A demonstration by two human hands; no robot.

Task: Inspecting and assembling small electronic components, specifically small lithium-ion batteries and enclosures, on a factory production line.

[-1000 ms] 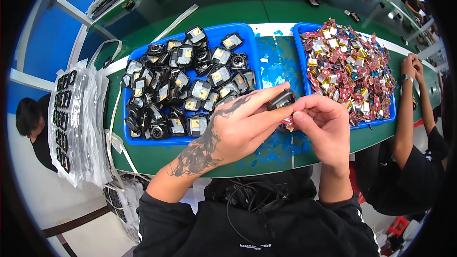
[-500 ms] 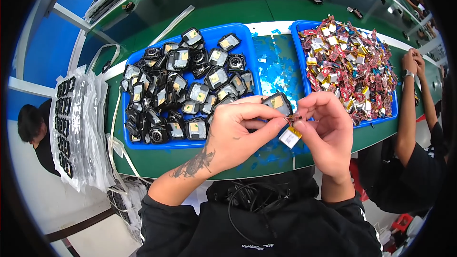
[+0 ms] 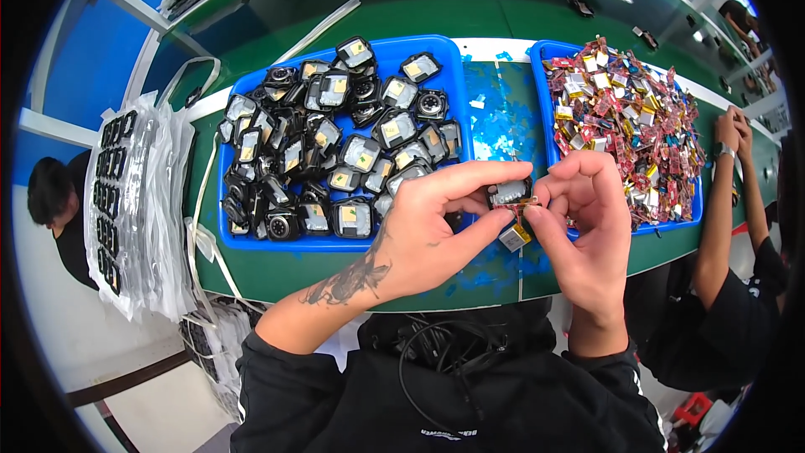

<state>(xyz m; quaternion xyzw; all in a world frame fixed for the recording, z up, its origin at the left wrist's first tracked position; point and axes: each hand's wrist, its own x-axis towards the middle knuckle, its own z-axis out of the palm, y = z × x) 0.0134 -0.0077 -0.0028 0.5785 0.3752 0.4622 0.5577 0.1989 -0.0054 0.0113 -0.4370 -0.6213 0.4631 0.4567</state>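
Note:
My left hand (image 3: 436,231) pinches a small black square housing (image 3: 509,193) between thumb and fingers, above the green bench's front edge. My right hand (image 3: 587,218) meets it from the right, its fingertips on a small circuit part with a silver and yellow battery pack (image 3: 514,236) dangling just below the housing. Both hands hover between the two blue trays. The left blue tray (image 3: 251,245) holds several black housings like the one held. The right blue tray (image 3: 671,220) is heaped with small red, yellow and silver battery parts.
Blue film scraps (image 3: 496,113) litter the green bench between the trays. Clear bags of black parts (image 3: 134,201) hang off the bench's left end. A seated person (image 3: 54,210) is at far left; another person's forearms (image 3: 725,193) rest on the bench at right.
The housing has turned from edge-on to face-up and my hands have closed in around it. The battery pack came into view, hanging under the housing. My head has shifted slightly.

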